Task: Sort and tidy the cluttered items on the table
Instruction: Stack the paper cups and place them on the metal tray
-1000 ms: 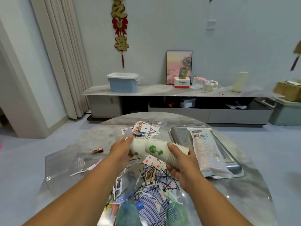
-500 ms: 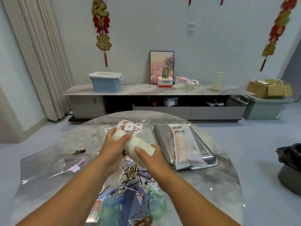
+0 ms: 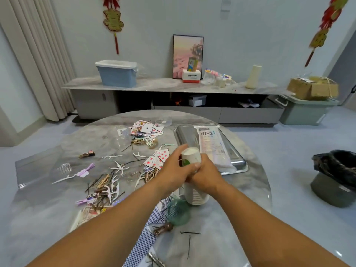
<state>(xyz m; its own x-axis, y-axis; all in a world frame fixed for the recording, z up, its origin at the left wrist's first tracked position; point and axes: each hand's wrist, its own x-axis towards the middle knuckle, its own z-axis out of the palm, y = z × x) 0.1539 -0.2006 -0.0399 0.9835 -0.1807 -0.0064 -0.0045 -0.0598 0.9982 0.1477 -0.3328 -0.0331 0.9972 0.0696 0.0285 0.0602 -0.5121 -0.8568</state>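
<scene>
At the far left of the frame a clear plastic bag (image 3: 36,166) lies flat on the round marble table (image 3: 240,199), with a white floss pick (image 3: 63,178) and a purple clip (image 3: 85,171) just to its right. Further right, across the left middle of the frame, hairpins, floss picks and clips (image 3: 107,182) sprawl in a loose heap, and a fan of playing cards (image 3: 148,129) sits toward the table's far edge. More blue-backed cards (image 3: 148,241) run down toward the bottom centre, next to a small green mesh pouch (image 3: 178,211) and two loose black bobby pins (image 3: 189,243).

In the centre my left hand (image 3: 173,170) wraps around the stack of paper cups (image 3: 192,174), fingers curled on its left side near the top. The stack stands upside down on the table, its rims at the bottom just beside the green pouch. My right hand (image 3: 207,175) grips the same stack from the right, fingers curled around its middle, touching my left hand.

Just right of the cups, a steel tray (image 3: 234,149) holds a white packet (image 3: 211,143) with printed characters, lying lengthwise and hanging over the tray's near edge.

At the far right of the frame, on the floor, stands a bin lined with a black bag (image 3: 335,170).
</scene>
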